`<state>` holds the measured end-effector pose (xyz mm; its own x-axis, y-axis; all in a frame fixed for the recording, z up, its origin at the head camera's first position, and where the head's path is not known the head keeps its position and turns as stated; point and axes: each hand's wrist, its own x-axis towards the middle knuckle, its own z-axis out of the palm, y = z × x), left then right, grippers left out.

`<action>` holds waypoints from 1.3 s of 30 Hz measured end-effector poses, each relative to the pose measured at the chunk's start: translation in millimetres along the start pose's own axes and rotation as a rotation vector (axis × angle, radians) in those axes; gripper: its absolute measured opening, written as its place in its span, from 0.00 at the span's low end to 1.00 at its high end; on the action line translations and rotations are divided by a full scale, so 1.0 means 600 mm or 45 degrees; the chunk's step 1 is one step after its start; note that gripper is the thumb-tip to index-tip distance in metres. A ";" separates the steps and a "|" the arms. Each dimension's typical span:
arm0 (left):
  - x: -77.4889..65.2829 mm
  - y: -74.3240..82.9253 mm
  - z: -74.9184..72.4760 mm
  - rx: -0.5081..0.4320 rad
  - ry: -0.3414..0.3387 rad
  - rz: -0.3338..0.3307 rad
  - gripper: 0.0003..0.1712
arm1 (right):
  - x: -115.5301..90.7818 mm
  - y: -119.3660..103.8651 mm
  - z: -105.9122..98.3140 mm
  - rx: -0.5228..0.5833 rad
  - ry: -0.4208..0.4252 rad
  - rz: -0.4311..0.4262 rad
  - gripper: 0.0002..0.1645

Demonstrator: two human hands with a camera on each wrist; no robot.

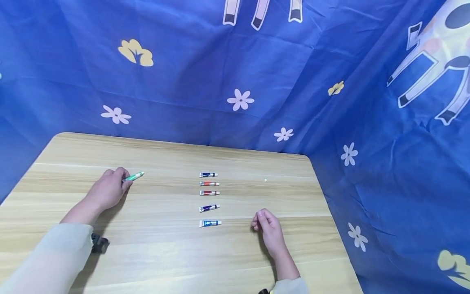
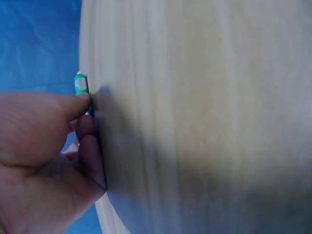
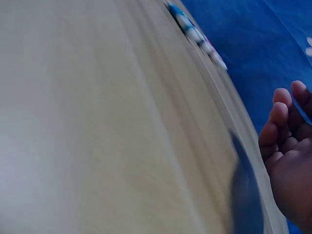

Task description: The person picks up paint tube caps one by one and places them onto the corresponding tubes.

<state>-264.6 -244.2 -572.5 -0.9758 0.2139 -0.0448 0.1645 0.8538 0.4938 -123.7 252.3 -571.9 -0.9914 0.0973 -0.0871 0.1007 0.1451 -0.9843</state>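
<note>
At the left of the table my left hand [image 1: 108, 188] pinches a small green paint tube [image 1: 135, 176] between thumb and fingers. The white-capped end of that green tube [image 2: 81, 83] sticks out past the thumb in the left wrist view. My right hand [image 1: 270, 232] is at the right side of the table, its fingers loosely curled with nothing in them. Between the hands several paint tubes lie in a column: dark blue [image 1: 208, 174], orange-red [image 1: 209, 184], dark red [image 1: 209, 193], purple [image 1: 209, 208] and blue [image 1: 210, 223]. The blue is nearest my right hand.
A tiny white piece [image 1: 266, 180] lies on the wooden table [image 1: 165, 253], right of the tubes. Blue patterned cloth [image 1: 176, 81] hangs behind the table and along its right side. A black device [image 1: 99, 243] is strapped at the left wrist.
</note>
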 end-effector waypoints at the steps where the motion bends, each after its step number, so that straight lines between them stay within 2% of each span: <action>1: 0.000 0.000 -0.001 -0.004 -0.009 0.001 0.11 | 0.006 -0.002 -0.008 0.027 0.010 0.000 0.24; 4: 0.000 -0.001 -0.004 -0.017 -0.023 0.005 0.11 | 0.028 -0.002 -0.031 0.068 0.050 -0.028 0.22; 8: 0.001 -0.003 -0.006 -0.025 -0.033 0.008 0.11 | 0.061 -0.002 -0.062 0.034 0.089 -0.082 0.18; 18: 0.003 -0.008 -0.006 -0.019 -0.071 0.025 0.11 | 0.137 0.004 -0.116 -0.100 0.149 -0.010 0.15; 26: 0.002 -0.006 -0.014 -0.016 -0.099 0.000 0.13 | 0.182 0.007 -0.124 -0.332 0.150 -0.028 0.09; 33: 0.001 0.001 -0.019 -0.002 -0.095 -0.004 0.12 | 0.209 0.011 -0.120 -0.543 0.116 -0.060 0.10; 39: 0.004 0.004 -0.024 0.003 -0.107 -0.013 0.12 | 0.231 0.008 -0.124 -0.614 0.058 -0.039 0.12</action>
<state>-268.3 -248.4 -558.9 -0.9620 0.2439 -0.1228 0.1546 0.8573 0.4911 -254.7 339.8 -577.3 -0.9910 0.1271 -0.0418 0.1092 0.5873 -0.8020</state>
